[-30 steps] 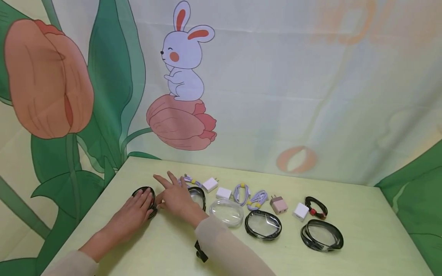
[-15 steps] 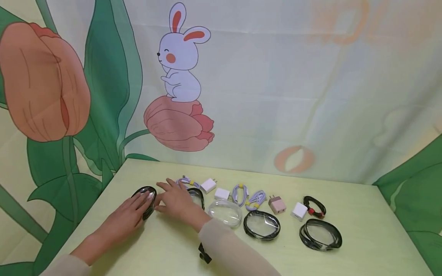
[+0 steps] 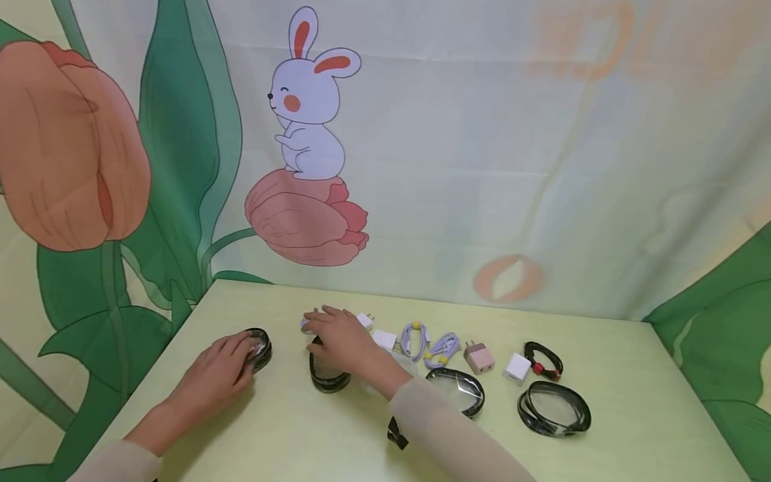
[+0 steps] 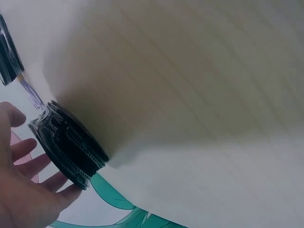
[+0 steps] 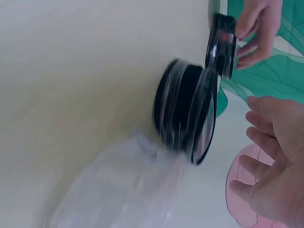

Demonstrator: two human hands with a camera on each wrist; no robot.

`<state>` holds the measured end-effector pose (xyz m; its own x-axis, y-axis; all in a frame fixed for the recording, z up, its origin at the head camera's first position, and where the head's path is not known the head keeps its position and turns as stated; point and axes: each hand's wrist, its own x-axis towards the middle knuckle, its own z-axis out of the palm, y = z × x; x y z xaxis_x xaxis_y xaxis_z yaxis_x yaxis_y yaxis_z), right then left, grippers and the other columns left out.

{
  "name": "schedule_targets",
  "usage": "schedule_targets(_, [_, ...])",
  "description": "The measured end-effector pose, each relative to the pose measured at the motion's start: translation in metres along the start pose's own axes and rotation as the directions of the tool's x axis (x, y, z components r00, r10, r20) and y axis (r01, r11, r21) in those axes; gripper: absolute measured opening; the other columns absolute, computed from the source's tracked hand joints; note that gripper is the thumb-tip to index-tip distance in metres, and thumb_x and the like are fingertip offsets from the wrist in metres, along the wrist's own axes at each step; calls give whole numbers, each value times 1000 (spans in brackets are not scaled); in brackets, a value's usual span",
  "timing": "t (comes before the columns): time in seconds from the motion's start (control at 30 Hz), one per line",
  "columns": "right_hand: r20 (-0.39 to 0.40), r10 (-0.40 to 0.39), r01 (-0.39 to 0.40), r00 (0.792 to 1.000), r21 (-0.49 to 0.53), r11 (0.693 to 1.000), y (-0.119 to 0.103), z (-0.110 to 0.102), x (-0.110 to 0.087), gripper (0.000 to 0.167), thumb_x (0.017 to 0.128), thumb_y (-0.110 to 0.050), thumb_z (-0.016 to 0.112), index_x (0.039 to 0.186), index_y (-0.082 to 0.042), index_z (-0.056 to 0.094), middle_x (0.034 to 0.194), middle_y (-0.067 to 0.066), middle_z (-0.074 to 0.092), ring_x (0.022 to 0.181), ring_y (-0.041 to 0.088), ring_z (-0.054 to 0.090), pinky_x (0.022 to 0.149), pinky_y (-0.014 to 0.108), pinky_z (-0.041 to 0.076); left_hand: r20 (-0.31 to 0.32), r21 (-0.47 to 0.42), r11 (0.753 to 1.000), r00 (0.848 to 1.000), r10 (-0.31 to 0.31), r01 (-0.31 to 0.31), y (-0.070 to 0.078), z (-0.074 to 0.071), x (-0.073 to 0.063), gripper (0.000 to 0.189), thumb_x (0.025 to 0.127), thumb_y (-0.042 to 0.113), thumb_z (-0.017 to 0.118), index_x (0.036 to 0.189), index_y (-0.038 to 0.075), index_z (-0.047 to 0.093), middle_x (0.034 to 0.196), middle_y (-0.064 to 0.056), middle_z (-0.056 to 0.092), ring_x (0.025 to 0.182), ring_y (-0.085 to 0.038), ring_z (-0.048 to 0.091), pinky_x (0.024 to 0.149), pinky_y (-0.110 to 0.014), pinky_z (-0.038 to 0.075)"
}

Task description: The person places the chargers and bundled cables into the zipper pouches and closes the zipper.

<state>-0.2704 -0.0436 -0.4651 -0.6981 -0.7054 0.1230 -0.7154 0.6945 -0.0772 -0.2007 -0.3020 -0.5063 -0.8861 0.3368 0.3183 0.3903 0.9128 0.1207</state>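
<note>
At the table's left, my left hand (image 3: 219, 371) rests its fingers over the top of a small oval zip case (image 3: 262, 351) with black edges and a clear lid. In the left wrist view the fingers are loosely bent beside that case (image 4: 71, 147), not wrapped round it. My right hand (image 3: 346, 341) hovers over a second black-edged clear case (image 3: 328, 383), covering part of it. The right wrist view shows the right hand (image 5: 278, 156) with fingers apart and a gap to that case (image 5: 183, 111).
Rightward lie two more black-edged cases (image 3: 476, 402) (image 3: 554, 432). A translucent white case (image 5: 118, 190) is partly under the right forearm. Behind are white charger plugs (image 3: 517, 369), a pink plug (image 3: 478, 358), coiled lilac cables (image 3: 444, 350) and a coiled black cable (image 3: 551, 371).
My right hand has moved right, from beside the left case to over the second case. My left hand has stayed on the left case, its fingers drawn slightly back.
</note>
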Motion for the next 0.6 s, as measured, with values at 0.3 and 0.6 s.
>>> schedule_targets(0.3, [12,63,-64,998,48,997,30,-10,-23,42,102,-31,63,142,-21,61,152,-2,52,144,30,43,115,51,38,35,53,997,998,47,-49,-2,6,5,35,92,8,69,125,2,60,134,-20,55,122,-45,52,97,-63,46])
schedule_targets(0.6, [-12,80,-78,997,101,992,47,-9,-42,42,100,-28,66,140,-16,61,150,6,54,141,33,47,115,46,38,22,53,997,998,56,-57,11,1,17,38,89,11,67,124,-1,60,132,-20,58,122,-43,53,100,-60,45])
